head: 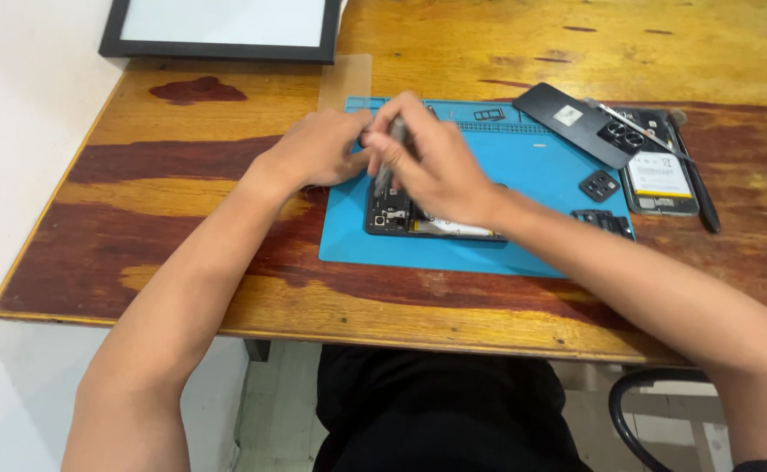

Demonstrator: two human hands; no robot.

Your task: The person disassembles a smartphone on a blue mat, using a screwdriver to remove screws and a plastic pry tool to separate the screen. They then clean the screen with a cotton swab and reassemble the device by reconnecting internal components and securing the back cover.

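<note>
Dark trousers (440, 411) fill the bottom of the view, with the curved black frame of a chair (632, 411) at the lower right and pale floor beneath. Both bare forearms reach up from there over the near edge of a worn wooden table (139, 218), its top streaked yellow and dark red. On it lies a blue work mat (523, 166), and near the mat's front edge rests an opened phone (401, 220), its back cover off and dark inner parts showing, with a pale strip along its lower side. The right hand (436, 166) hovers over the phone's upper half, fingers pressed together around a slim grey screwdriver (390, 162) that stands steeply, tip down on the phone's inner frame. The left hand (318, 149) sits just beside it on the mat's left edge, curled, its fingertips meeting the right hand near the tool's top; whether it pinches anything I cannot tell. Farther right on the mat lie small black phone parts (600, 185) and another near the mat's right edge (606, 223). Beyond them a black back cover with camera rings (580, 122) leans across a second opened phone (663, 179) showing a white battery, with tweezers (641, 131) and a dark tool (698, 188) beside it. At the far left corner stands a black-framed white board (222, 26).
</note>
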